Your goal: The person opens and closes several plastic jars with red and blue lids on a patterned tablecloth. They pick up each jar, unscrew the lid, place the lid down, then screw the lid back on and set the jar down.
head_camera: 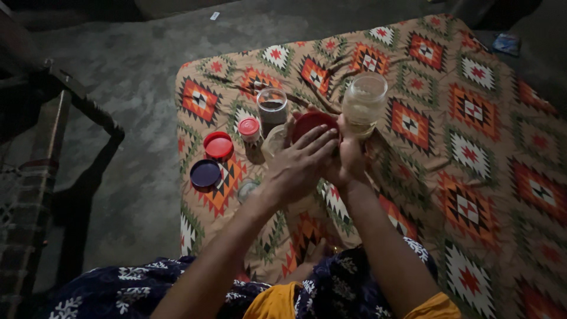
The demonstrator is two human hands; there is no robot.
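Dim room, grey floor, patterned cloth [472,177] spread over a bed. Left of the red lid [312,122]: a dark blue lid [205,173] and another red lid [218,145] lying loose, then a small red-capped bottle [249,130] and an open dark-filled jar [272,107]. Left hand [298,162] flat across the red lid, fingers spread; right hand [348,159] just right of it, grip around something underneath, not clear what. Further right, a pale open jar [364,103]. Best done by keeping the lid level, pressing evenly, bracing from below.
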